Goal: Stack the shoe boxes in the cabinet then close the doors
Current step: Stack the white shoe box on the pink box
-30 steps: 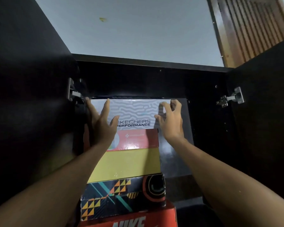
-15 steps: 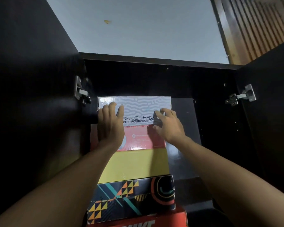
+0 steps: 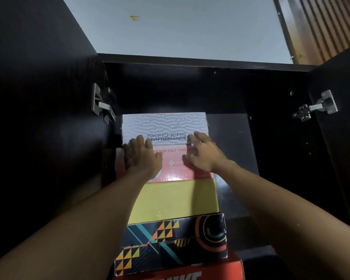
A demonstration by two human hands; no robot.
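Two bare hands press flat against the front of a stack of shoe boxes inside a dark cabinet [image 3: 190,87], both doors standing open. The left hand [image 3: 140,156] lies with straight fingers spread, its fingertips reaching the lower edge of the white Skechers box [image 3: 164,126] at the top of the stack and its palm over the red-and-pink box [image 3: 176,168] directly beneath; it grips nothing. The right hand [image 3: 203,155], just beside it, is likewise open with loosely spread fingers, its fingertips on the lower right corner of the Skechers box and its palm on the red-and-pink box. Below the wrists the stack carries on with a plain yellow box [image 3: 176,199], then a black patterned box [image 3: 170,243] with orange triangles and teal stripes, then an orange box [image 3: 230,267] cut off at the bottom edge. The stack sits toward the left-hand side of the cabinet; to the right of the right hand the dark interior is open. A metal hinge [image 3: 101,104] sits up and left of the left hand on the left door [image 3: 38,118]; a second hinge [image 3: 315,106] is fixed well to the right of the right hand on the right door [image 3: 341,138]. Above the cabinet a pale ceiling [image 3: 180,27] shows.
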